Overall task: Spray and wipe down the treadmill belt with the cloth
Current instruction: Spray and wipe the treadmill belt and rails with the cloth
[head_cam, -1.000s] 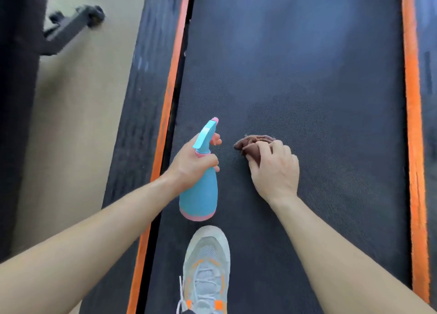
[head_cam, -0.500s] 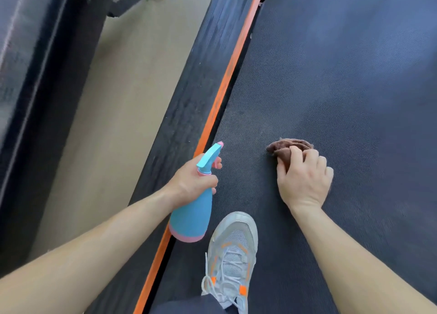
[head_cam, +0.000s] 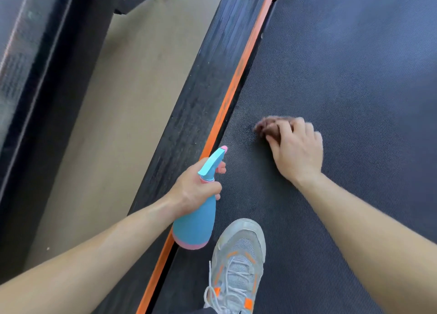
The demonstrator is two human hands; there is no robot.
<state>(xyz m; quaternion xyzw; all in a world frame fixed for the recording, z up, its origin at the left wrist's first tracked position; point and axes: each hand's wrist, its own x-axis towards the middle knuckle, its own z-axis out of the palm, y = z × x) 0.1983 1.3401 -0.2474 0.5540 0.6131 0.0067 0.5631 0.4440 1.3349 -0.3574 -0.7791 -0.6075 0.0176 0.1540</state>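
The dark textured treadmill belt (head_cam: pixel 343 81) fills the right side of the head view. My right hand (head_cam: pixel 298 150) grips a bunched brown cloth (head_cam: pixel 266 127) and presses it onto the belt near its left edge; most of the cloth is hidden under my fingers and it looks blurred. My left hand (head_cam: pixel 196 188) holds a blue spray bottle (head_cam: pixel 197 221) with pink trim by its neck, above the belt's left edge. The nozzle points up and away from me.
An orange strip (head_cam: pixel 238 81) and a black ribbed side rail (head_cam: pixel 201 81) border the belt on the left. Beyond lies beige floor (head_cam: pixel 113 115) and a dark machine frame (head_cam: pixel 47 81). My grey sneaker (head_cam: pixel 238 264) stands on the belt just below the bottle.
The view has swung left and tilted. My right hand has slid the cloth leftward toward the orange strip. My left hand keeps hold of the bottle.
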